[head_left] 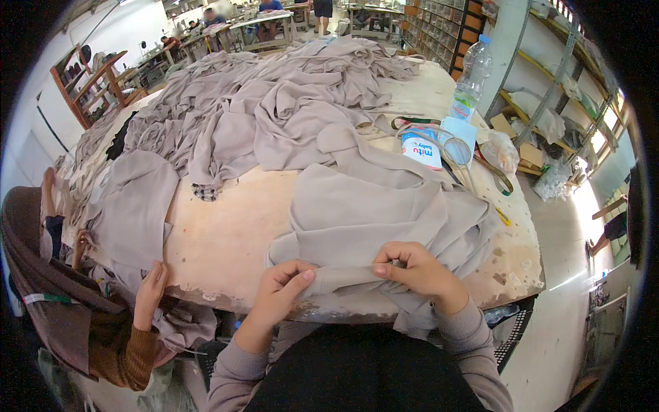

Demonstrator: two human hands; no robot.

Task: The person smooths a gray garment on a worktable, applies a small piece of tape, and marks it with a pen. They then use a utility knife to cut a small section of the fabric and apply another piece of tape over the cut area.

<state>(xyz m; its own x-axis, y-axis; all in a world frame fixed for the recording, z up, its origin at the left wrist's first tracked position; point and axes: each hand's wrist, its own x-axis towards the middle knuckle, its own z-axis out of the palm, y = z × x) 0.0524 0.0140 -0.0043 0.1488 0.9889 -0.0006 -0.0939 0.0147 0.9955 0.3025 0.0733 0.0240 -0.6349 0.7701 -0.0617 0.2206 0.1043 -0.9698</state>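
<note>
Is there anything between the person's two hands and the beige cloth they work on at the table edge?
Nothing visible. The left hand and the right hand both already pinch a folded strip of the beige cloth at the near edge of the wooden table, with no object between.

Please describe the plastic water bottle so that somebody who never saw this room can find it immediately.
Look at the big worn wooden table covered with grey-beige fabric. Go to its far right corner, near the metal shelving. The plastic bottle stands upright there, behind a small white packet and scissors; it is the only tall, clear thing on the table.
</note>
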